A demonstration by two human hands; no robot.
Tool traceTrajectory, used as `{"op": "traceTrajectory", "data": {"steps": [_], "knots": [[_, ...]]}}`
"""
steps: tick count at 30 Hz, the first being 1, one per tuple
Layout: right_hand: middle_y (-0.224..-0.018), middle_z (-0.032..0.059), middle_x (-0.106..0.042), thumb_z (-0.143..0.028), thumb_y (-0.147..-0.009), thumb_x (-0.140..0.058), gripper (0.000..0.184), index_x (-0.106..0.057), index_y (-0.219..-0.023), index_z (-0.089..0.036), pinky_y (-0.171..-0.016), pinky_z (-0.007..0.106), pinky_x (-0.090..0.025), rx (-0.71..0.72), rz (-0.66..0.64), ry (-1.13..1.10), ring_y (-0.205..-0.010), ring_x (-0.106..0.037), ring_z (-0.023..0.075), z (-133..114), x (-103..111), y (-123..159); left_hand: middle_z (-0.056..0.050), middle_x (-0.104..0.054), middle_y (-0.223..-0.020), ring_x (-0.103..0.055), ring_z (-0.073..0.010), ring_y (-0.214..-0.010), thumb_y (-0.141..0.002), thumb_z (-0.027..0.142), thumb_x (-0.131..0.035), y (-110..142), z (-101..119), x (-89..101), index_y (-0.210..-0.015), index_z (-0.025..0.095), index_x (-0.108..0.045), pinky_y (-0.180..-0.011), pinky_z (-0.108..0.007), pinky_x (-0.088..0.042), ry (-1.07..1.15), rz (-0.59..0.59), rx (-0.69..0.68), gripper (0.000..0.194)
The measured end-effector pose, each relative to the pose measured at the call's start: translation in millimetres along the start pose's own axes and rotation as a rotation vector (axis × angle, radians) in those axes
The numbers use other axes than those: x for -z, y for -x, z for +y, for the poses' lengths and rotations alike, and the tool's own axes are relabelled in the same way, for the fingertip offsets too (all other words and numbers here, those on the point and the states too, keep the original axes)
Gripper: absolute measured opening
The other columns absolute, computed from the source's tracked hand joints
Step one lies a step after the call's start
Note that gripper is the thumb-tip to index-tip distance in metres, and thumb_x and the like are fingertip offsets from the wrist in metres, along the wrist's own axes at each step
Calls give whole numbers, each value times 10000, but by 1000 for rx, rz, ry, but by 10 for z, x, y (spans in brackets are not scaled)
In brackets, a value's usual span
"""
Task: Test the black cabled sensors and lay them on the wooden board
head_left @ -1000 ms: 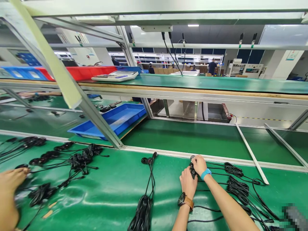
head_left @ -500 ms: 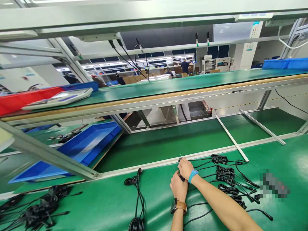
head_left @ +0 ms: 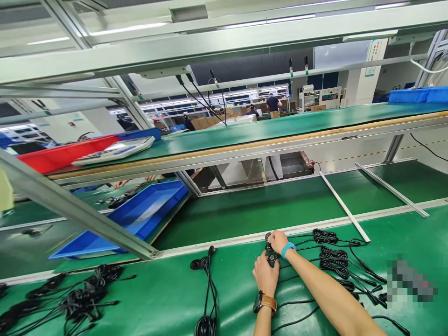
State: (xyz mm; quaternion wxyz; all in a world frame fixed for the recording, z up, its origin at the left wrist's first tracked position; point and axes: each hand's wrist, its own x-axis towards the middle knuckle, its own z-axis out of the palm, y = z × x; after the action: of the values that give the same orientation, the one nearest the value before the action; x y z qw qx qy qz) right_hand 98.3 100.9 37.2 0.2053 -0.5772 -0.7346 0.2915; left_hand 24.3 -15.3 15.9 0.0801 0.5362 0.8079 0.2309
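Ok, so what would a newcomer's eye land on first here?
Probably the left hand with its watch and the right hand with its blue wristband, close together at black round parts on the green bench. Next, the red bin at the upper shelf's left end, and the large blue tray below it.

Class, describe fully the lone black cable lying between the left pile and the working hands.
The black cable looks plastic-coated. Round heads cluster at its far end; it runs, thin and bowed, toward the viewer into a coil cut off by the frame. It lies on the green mat, apart from the left hand.
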Motion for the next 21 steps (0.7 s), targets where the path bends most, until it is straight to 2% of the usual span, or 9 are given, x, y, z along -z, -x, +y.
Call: {"op": "traceTrajectory", "data": {"steps": [7, 12, 15, 18, 21], "knots": [[-805, 74, -736, -175, -907, -573, 174, -696, -785, -167, -650, 238, -391, 47, -26, 74, -771, -673, 177, -46, 30, -41, -121, -610, -1154, -552, -291, -1145, -897, 291, -544, 30, 29, 51, -1306, 188, -565, -912, -394, -417, -69, -34, -41, 422], [-966, 93, -718, -162, -938, -525, 144, -667, -956, -166, -767, 265, -445, 250, -47, 138, -891, -662, 192, -96, 86, 101, -114, -613, -1110, -557, -281, -1112, -910, 306, -529, 27, 37, 74, -1317, 197, -572, -885, -378, -408, -81, -35, -46, 423], [-1070, 96, -691, -145, -925, -536, 142, -660, -987, -171, -851, 282, -464, 356, -75, 165, -998, -639, 198, -118, 113, 230, -122, -622, -1092, -572, -282, -1074, -917, 321, -525, 19, 51, 112, -1324, 183, -570, -858, -375, -413, -100, -46, -66, 432], [-1087, 91, -688, -183, -918, -559, 142, -672, -1005, -174, -915, 303, -472, 376, -79, 176, -1054, -621, 210, -142, 169, 374, -136, -630, -1074, -590, -297, -1041, -927, 353, -510, 11, 71, 147, -1314, 156, -573, -816, -380, -427, -138, -66, -69, 439], [-1198, 72, -669, -295, -920, -598, 294, -630, -1199, -207, -965, 311, -471, 351, -38, 167, -1119, -599, 211, -64, 312, 530, -133, -643, -1062, -607, -303, -1025, -937, 402, -488, -25, 81, 132, -1294, 157, -575, -786, -378, -441, -160, -77, -53, 441]]}}
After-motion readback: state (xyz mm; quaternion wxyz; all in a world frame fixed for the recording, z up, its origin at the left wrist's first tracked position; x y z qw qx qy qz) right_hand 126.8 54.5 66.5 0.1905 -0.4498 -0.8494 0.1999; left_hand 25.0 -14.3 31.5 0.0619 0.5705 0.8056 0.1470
